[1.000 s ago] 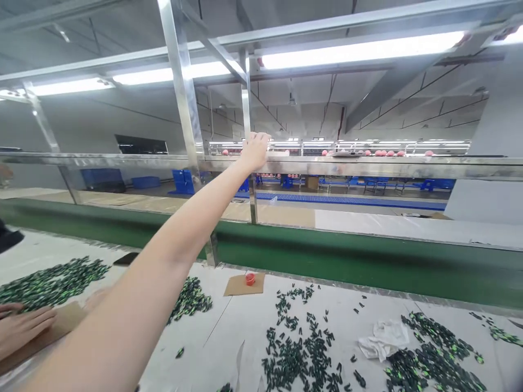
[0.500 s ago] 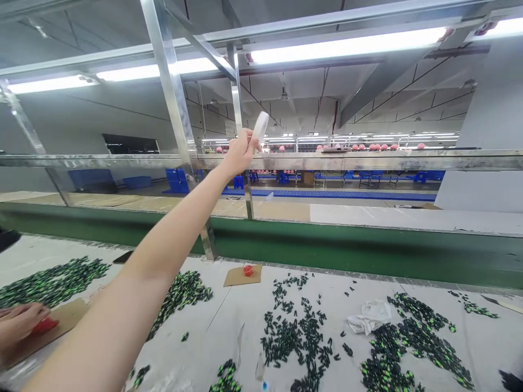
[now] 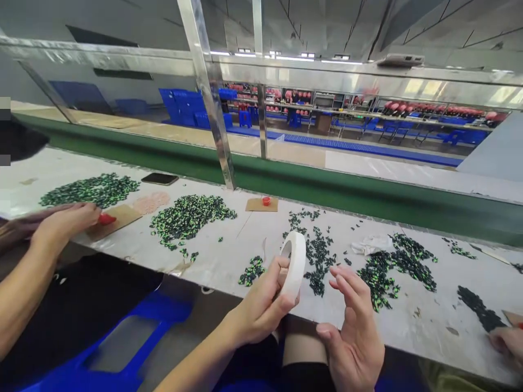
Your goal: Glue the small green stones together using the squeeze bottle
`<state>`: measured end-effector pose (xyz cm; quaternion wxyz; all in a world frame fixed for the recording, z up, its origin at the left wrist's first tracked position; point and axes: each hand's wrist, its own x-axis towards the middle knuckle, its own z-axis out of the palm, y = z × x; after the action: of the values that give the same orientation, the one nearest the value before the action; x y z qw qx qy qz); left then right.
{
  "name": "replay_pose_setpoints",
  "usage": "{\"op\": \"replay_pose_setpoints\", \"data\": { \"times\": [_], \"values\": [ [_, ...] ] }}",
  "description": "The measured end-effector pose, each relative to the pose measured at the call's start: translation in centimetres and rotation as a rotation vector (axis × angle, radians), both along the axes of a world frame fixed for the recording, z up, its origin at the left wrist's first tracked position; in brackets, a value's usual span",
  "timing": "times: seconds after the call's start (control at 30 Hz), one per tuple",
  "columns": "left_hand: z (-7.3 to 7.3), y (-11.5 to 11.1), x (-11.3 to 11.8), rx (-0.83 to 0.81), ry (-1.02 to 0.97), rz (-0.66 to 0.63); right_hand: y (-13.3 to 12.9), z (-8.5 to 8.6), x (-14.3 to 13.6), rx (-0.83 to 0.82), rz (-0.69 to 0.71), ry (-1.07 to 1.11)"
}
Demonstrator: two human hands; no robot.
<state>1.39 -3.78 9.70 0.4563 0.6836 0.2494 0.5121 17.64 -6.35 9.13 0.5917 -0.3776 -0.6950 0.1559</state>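
Note:
My left hand (image 3: 265, 305) is closed around a roll of white tape (image 3: 300, 264), fingers through its core, just above the table's front edge. To its right my right hand (image 3: 355, 326) is raised with fingers apart and nothing in it. Beyond the hands, piles of small dark pieces (image 3: 318, 250) lie on the white table (image 3: 220, 261). Others, dark with bright green (image 3: 379, 283), are heaped to the right. A small red piece (image 3: 266, 201) sits on a cardboard piece (image 3: 253, 205) at the back.
At the left, a co-worker's hands (image 3: 67, 220) hold a red object (image 3: 107, 218) over cardboard. Another person's hand (image 3: 506, 340) is at the right edge. A phone (image 3: 160, 178), a crumpled white cloth (image 3: 371, 245) and a metal post (image 3: 216, 120) stand or lie along the back.
My left hand has come down from the metal rail to the table's front edge with the tape roll. My right hand has come into view, and the view has tilted down.

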Motion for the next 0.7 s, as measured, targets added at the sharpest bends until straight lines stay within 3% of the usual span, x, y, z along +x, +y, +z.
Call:
{"op": "replay_pose_setpoints", "data": {
  "times": [0.2, 0.33, 0.7],
  "values": [
    [-0.4, -1.6, -1.2, 0.052, 0.241, 0.056, -0.4, 0.2, -1.7, 0.06, -0.064, -0.128],
    [-0.8, -2.2, -1.3, 0.016, 0.279, 0.092, -0.4, 0.1, -2.0, 0.13, -0.18, -0.155],
    [-1.0, -2.7, -1.3, -0.244, 0.263, 0.092, 0.3, -1.7, -3.4, 0.246, -0.201, -0.201]
  ]
}}
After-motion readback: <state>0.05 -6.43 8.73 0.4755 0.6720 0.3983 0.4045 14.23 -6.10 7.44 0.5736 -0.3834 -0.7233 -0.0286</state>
